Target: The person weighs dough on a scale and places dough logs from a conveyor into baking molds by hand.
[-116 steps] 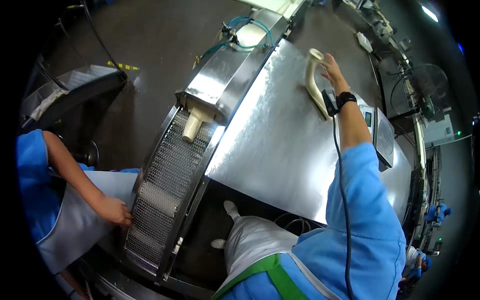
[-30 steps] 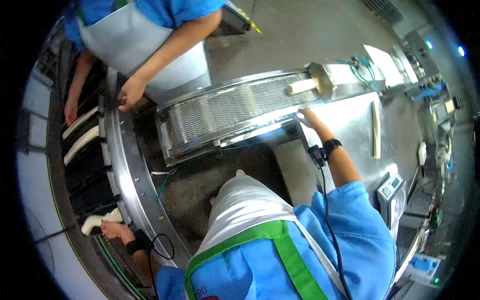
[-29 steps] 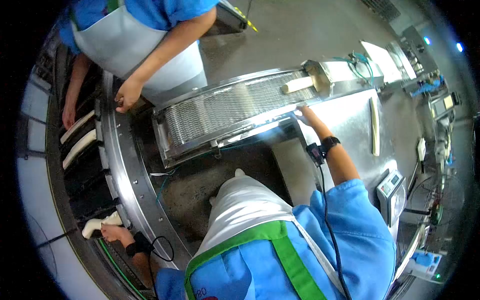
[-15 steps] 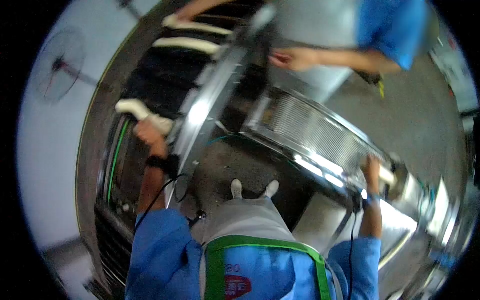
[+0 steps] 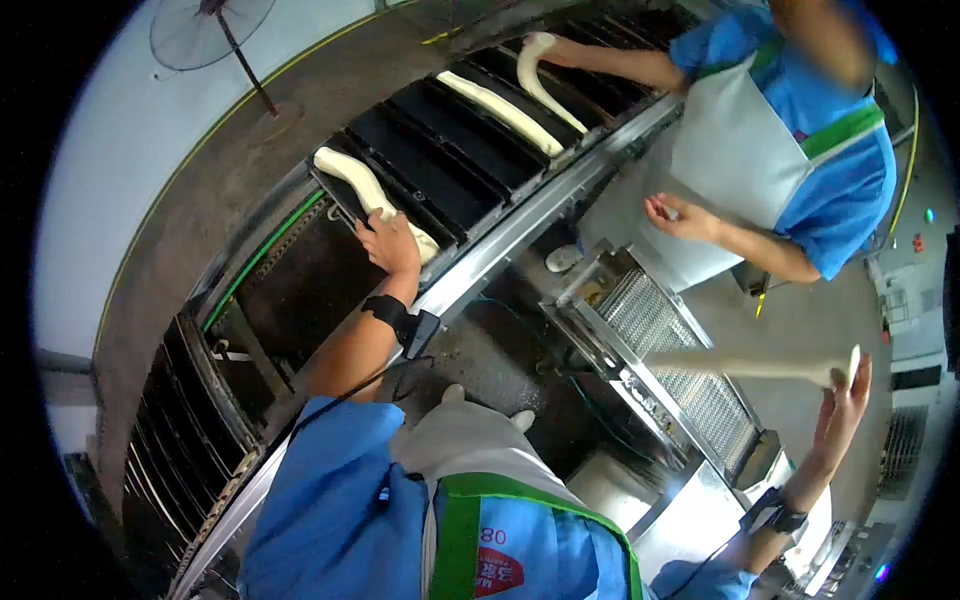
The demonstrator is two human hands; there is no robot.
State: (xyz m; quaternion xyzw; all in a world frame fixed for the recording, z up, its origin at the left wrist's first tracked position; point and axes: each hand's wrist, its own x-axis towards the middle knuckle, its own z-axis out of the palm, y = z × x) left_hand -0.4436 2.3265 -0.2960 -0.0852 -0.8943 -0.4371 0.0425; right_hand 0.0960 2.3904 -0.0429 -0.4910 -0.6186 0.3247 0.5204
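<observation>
A long pale dough strip (image 5: 352,176) lies along a black baking pan at the near end of the row. My left hand (image 5: 388,243) has its fingers curled over the lower part of that strip. Out to the right, above a metal mesh conveyor (image 5: 668,345), a second dough strip (image 5: 750,363) stretches sideways, smeared by motion. My right hand (image 5: 843,408) is raised and grips the right end of this strip. Its left end is too blurred to make out.
Black pans (image 5: 425,140) ride on a chain conveyor with a steel side rail (image 5: 500,225). Another dough strip (image 5: 500,112) lies in one. Across from me a co-worker's hand (image 5: 555,50) holds a curved strip (image 5: 535,80); their other hand (image 5: 685,218) hovers nearby. A fan (image 5: 212,8) stands behind.
My right hand has lifted from the mesh conveyor's end with a dough strip. My left hand stays at its strip, which now lies along the pan. My view has turned.
</observation>
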